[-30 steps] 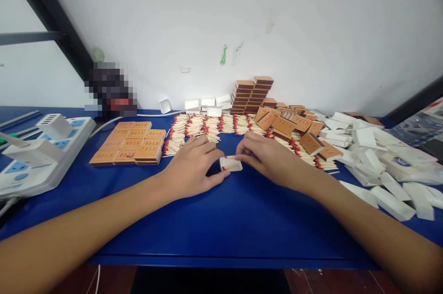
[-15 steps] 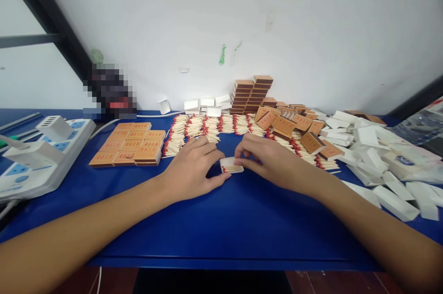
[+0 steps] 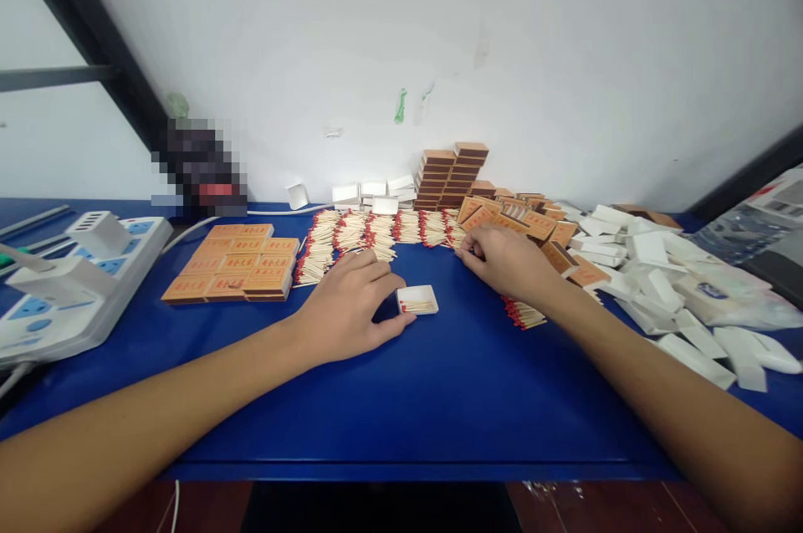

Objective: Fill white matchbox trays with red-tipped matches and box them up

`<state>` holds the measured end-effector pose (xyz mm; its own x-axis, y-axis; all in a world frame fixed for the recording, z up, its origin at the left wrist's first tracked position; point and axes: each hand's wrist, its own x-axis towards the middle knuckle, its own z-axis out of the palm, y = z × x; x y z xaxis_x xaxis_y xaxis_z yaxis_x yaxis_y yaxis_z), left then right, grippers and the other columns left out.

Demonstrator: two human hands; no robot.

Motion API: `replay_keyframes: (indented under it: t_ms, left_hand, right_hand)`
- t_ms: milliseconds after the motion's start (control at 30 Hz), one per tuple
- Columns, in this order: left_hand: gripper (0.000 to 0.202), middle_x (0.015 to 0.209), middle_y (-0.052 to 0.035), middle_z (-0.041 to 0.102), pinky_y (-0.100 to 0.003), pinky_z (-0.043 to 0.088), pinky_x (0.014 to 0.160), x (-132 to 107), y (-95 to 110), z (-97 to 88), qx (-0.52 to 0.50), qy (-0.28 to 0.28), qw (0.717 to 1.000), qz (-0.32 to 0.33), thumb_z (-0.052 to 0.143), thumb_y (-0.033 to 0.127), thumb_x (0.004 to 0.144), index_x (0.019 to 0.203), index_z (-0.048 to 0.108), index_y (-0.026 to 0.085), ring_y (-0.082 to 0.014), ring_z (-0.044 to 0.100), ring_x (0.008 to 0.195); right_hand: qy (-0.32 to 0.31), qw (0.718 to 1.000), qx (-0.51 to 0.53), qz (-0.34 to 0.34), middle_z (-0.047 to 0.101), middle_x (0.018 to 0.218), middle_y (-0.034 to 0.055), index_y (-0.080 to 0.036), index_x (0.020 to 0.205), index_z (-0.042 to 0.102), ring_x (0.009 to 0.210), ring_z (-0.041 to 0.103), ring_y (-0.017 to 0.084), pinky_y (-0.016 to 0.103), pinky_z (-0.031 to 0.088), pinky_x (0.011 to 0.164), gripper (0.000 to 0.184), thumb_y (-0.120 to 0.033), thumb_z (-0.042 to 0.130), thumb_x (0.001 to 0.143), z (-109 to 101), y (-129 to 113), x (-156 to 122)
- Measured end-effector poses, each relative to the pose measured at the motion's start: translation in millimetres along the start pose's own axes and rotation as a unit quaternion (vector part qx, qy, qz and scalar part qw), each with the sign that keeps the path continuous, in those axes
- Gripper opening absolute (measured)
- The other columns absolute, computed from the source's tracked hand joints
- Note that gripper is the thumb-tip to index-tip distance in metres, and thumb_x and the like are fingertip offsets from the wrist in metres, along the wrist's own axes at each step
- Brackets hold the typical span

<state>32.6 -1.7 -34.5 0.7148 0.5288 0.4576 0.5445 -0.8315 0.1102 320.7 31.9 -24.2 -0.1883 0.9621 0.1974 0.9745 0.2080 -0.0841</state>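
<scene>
In the head view, a small white matchbox tray (image 3: 424, 294) lies on the blue table with a few red-tipped matches along its near side. My left hand (image 3: 355, 303) grips the tray's left end between thumb and fingers. My right hand (image 3: 502, 257) is at the right part of the match rows, its thumb and fingers curled together at the matches' edge. What sits between those fingertips is hidden. Rows of loose matches (image 3: 380, 233) stretch behind both hands, and a further bunch of matches (image 3: 525, 314) shows below my right wrist.
Filled-looking orange matchboxes (image 3: 235, 261) are laid out at left, beside a white power strip (image 3: 119, 290). Stacked matchboxes (image 3: 452, 173) stand against the wall. Loose matchbox sleeves (image 3: 539, 223) and a heap of white trays (image 3: 652, 265) lie at right.
My right hand has left the tray and moved right and back to the matches. My left hand keeps its grip on the tray, which stays nearly in place.
</scene>
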Motion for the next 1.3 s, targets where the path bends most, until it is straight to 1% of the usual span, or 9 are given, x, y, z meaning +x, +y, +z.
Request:
replay_keyframes:
  t_ms: [233, 433, 567, 700, 800, 867, 967, 1100, 1300]
  left_hand:
    - [0.028, 0.094, -0.0062, 0.073, -0.042, 0.05, 0.088, -1, -1, 1.2, -0.006, -0.001, 1.0, -0.001, 0.069, 0.044, 0.101, 0.109, 0.074, 0.018, -0.0263, 0.064, 0.097]
    - [0.029, 0.095, -0.0065, 0.073, -0.042, 0.049, 0.086, -1, 0, 0.3, -0.007, -0.006, 1.0, -0.004, 0.069, 0.045, 0.101, 0.11, 0.075, 0.017, -0.0262, 0.064, 0.096]
    - [0.03, 0.096, -0.007, 0.073, -0.042, 0.049, 0.087, -1, 0, 0.5, -0.002, -0.009, 1.0, -0.002, 0.069, 0.044, 0.102, 0.112, 0.074, 0.017, -0.0262, 0.064, 0.096]
    - [0.029, 0.096, -0.0074, 0.073, -0.043, 0.05, 0.089, -1, -1, 0.9, -0.001, -0.005, 1.0, 0.001, 0.069, 0.045, 0.101, 0.11, 0.074, 0.018, -0.0265, 0.064, 0.097]
    - [0.029, 0.097, -0.0073, 0.073, -0.043, 0.05, 0.09, -1, -1, 1.1, -0.003, -0.005, 1.0, -0.001, 0.069, 0.045, 0.101, 0.109, 0.074, 0.018, -0.0268, 0.064, 0.099]
    - [0.029, 0.097, -0.0072, 0.073, -0.043, 0.05, 0.089, -1, -1, 1.3, -0.002, -0.005, 1.0, -0.004, 0.07, 0.045, 0.101, 0.11, 0.074, 0.018, -0.0273, 0.064, 0.099]
    - [0.03, 0.096, -0.007, 0.073, -0.043, 0.049, 0.089, -1, 1, 1.5, -0.001, -0.001, 1.0, -0.004, 0.07, 0.045, 0.101, 0.111, 0.075, 0.017, -0.0275, 0.064, 0.098]
    - [0.032, 0.097, -0.0073, 0.074, -0.043, 0.05, 0.088, -1, 1, 0.9, 0.001, 0.001, 1.0, -0.007, 0.069, 0.046, 0.1, 0.11, 0.075, 0.017, -0.0275, 0.064, 0.098]
    - [0.03, 0.096, -0.0063, 0.073, -0.044, 0.049, 0.085, -1, 2, 0.5, 0.005, 0.001, 1.0, 0.0, 0.07, 0.044, 0.1, 0.109, 0.076, 0.015, -0.027, 0.064, 0.096]
  right_hand:
    - [-0.037, 0.995, 0.046, -0.076, 0.071, 0.084, 0.0069, -0.023, 0.083, 0.06, 0.074, 0.061, 0.022, 0.034, 0.038, 0.065, 0.02, -0.033, 0.056, 0.1, -4, 29, 5]
    - [-0.017, 0.991, 0.049, -0.12, 0.07, 0.098, 0.0093, -0.023, 0.097, 0.064, 0.086, 0.062, 0.024, 0.034, 0.042, 0.073, 0.014, -0.031, 0.054, 0.101, 1, 43, 9]
    - [-0.037, 0.992, 0.052, -0.11, 0.071, 0.096, 0.009, -0.022, 0.092, 0.063, 0.084, 0.063, 0.024, 0.035, 0.042, 0.073, 0.016, -0.029, 0.052, 0.102, 3, 42, 9]
    - [-0.04, 0.994, 0.042, -0.097, 0.071, 0.098, 0.011, -0.023, 0.094, 0.06, 0.084, 0.063, 0.026, 0.036, 0.043, 0.072, 0.018, -0.032, 0.049, 0.104, 2, 41, 8]
    - [-0.012, 0.993, 0.055, -0.104, 0.068, 0.099, 0.0125, -0.023, 0.09, 0.057, 0.086, 0.063, 0.027, 0.039, 0.045, 0.074, 0.021, -0.035, 0.048, 0.105, -6, 31, 2]
    - [0.01, 0.99, 0.081, -0.116, 0.067, 0.097, 0.0112, -0.024, 0.089, 0.055, 0.084, 0.062, 0.026, 0.039, 0.045, 0.073, 0.022, -0.038, 0.049, 0.106, -14, 16, -5]
    - [-0.013, 0.975, 0.151, -0.16, 0.067, 0.092, 0.0074, -0.025, 0.093, 0.06, 0.083, 0.062, 0.024, 0.036, 0.046, 0.072, 0.022, -0.04, 0.052, 0.107, -23, -12, -20]
    - [-0.055, 0.957, 0.191, -0.21, 0.069, 0.1, 0.0062, -0.024, 0.098, 0.062, 0.087, 0.064, 0.021, 0.035, 0.048, 0.076, 0.016, -0.034, 0.052, 0.108, -23, -41, -35]
    - [-0.04, 0.964, 0.165, -0.204, 0.067, 0.104, 0.0063, -0.023, 0.098, 0.061, 0.087, 0.065, 0.02, 0.035, 0.047, 0.076, 0.012, -0.025, 0.051, 0.107, -18, -47, -38]
